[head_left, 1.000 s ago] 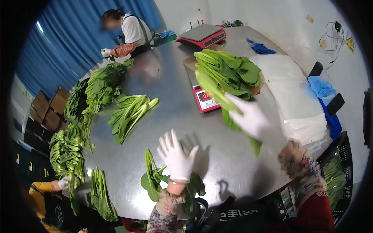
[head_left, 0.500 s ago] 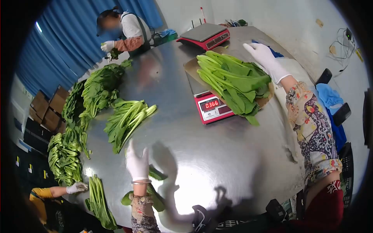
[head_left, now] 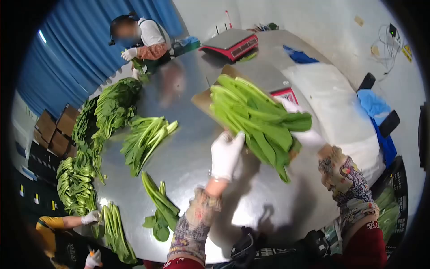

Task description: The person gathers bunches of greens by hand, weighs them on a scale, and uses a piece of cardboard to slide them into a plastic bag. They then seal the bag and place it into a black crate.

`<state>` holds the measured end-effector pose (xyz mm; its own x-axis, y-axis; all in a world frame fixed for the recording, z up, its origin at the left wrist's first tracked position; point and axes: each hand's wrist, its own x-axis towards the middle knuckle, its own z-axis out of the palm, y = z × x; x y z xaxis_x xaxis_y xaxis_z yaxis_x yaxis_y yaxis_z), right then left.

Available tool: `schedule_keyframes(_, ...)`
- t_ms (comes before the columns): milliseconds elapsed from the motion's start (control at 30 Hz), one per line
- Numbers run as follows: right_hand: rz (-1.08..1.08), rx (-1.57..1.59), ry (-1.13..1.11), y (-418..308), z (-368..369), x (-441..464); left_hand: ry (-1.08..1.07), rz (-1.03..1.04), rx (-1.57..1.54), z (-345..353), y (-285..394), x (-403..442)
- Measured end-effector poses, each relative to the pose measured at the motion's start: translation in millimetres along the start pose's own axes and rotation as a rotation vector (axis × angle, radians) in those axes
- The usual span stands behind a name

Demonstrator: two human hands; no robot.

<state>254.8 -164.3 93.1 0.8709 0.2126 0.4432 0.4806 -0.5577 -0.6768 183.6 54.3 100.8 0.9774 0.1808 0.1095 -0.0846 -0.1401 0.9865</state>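
Note:
A bunch of long-stemmed leafy greens (head_left: 257, 119) lies on a thin brown tray (head_left: 204, 101), tilted and held above the metal table. My left hand (head_left: 227, 154), in a white glove, is closed on the tray's near left edge, thumb against the stems. On the other side, my gloved right hand (head_left: 309, 134) holds the tray's right end; it is blurred and the leaves partly cover its fingers. Behind the greens, part of a red scale (head_left: 285, 95) shows, its display mostly hidden.
A second red scale (head_left: 230, 44) stands at the back. Loose greens (head_left: 148, 139) and a smaller bunch (head_left: 161, 208) lie left of my hands, beside a big leafy pile (head_left: 114, 105). Co-workers are at the far side and lower left. White sheeting (head_left: 336, 103) covers the right edge.
The tray of greens has come off the scale and moved left and nearer me. My left hand has moved right and taken its edge; my right hand has come down to its right end.

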Motion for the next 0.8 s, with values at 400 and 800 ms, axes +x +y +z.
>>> schedule_keyframes(400,0.066,-0.398,-0.736,-133,13,-205,-0.269,-0.475,0.159,-24,-55,-191)
schedule_keyframes(800,0.937,0.162,0.258,-120,-195,-376,-0.450,0.089,-0.084,148,1,-75)
